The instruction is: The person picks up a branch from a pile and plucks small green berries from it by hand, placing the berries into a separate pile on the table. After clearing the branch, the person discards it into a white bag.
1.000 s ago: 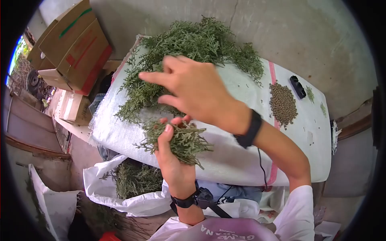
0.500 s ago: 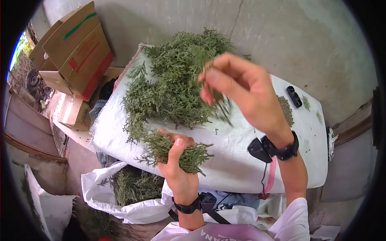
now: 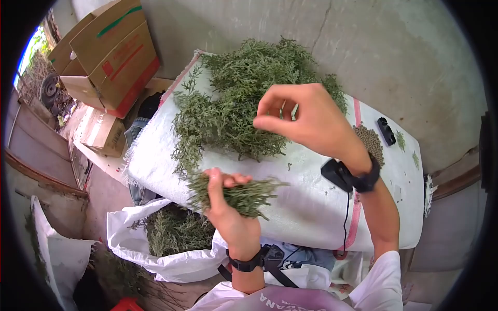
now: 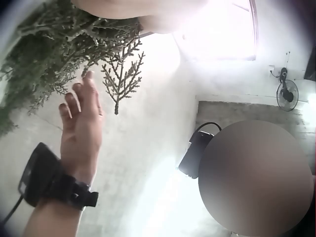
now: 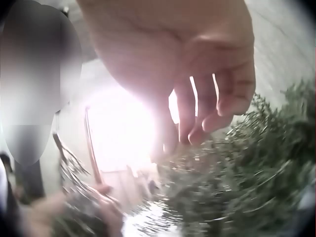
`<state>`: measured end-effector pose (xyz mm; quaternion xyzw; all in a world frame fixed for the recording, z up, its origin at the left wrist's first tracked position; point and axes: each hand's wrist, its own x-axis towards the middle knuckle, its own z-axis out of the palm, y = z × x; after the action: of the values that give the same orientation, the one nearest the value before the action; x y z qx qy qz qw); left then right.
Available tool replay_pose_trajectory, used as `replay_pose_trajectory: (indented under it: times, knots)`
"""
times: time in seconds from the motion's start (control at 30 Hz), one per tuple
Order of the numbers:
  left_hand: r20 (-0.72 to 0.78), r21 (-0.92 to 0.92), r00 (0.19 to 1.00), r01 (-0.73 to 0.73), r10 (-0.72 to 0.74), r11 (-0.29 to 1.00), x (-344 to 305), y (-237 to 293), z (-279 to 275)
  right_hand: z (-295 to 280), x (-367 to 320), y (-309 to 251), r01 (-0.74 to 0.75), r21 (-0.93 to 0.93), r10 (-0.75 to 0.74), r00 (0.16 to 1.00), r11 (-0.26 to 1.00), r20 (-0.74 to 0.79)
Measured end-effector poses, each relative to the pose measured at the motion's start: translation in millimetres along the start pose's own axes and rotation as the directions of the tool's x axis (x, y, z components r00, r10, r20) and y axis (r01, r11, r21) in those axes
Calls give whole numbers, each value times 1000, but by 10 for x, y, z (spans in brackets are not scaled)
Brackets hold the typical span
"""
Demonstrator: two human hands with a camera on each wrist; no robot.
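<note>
One bunch [image 3: 249, 197] sat gripped in the left hand [image 3: 231, 220], seemingly to keep it tidy; above it the right hand [image 3: 311, 122] hovered loosely curled, empty, near the pile [image 3: 233, 103].

The sprig pile [image 3: 244, 98] fills the tabletop [image 3: 311, 207] from 10 to 1 o'clock. The pellet heap [image 3: 369, 141] blocks 3. From 4 to 6 lies open.

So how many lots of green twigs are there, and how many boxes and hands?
Green twigs: 3 (pile, bunch, sackful)
Boxes: 2 (big box, small box)
Hands: 2 (left hand, right hand)
Total: 7
</note>
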<state>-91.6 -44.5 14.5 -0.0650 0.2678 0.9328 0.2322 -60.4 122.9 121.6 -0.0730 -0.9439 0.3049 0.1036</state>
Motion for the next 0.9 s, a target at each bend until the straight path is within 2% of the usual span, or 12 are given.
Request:
replay_pose_trajectory:
  times: [0.03, 0.07, 0.1, 0.17, 0.2, 0.3, 0.47, 0.5, 0.57, 0.63, 0.73, 0.9]
  knots:
    - [35, -32, 998, -43, 44, 999, 37, 29, -96, 36, 23, 83, -40, -176, 22, 994, 984, -103]
    - [69, -67, 993, -89, 94, 994, 66, 53, -130, 134, 13, 162, -42, -177, 22, 994, 983, -111]
    - [73, -66, 993, -90, 95, 994, 74, 61, -114, 291, -27, 248, 18, -267, -73, 978, 963, -196]
    - [-38, 54, 992, -115, 117, 992, 73, 58, -49, 525, -108, 333, 114, -456, -282, 904, 883, -321]
    - [-93, 117, 987, -122, 133, 986, 73, 55, -39, 548, -139, 313, 118, -454, -285, 904, 883, -320]
    - [-50, 95, 998, 28, -24, 995, 59, 8, -74, 530, -268, 237, -73, -323, -31, 952, 943, -303]
    - [-120, 29, 981, 159, -155, 987, 89, -28, 0, 438, -390, 63, -6, -355, -124, 931, 935, -343]
    - [-125, 33, 980, 162, -157, 986, 90, -12, -12, 380, -457, -33, -50, -161, -17, 921, 986, -389]
    - [33, 77, 923, 380, -384, 922, 111, 42, -51, 301, -574, -140, -117, 235, 208, 889, 965, -408]
    - [103, 102, 864, 483, -492, 870, 93, 37, -41, 304, -678, -56, -40, 188, 117, 900, 981, -420]
    - [226, 113, 690, 683, -688, 722, 46, -55, 67, 261, -837, 117, 112, 84, -62, 889, 990, -454]
    - [276, 33, 621, 757, -734, 653, 94, -161, -9, 160, -1042, 247, 168, 91, -131, 939, 982, -316]
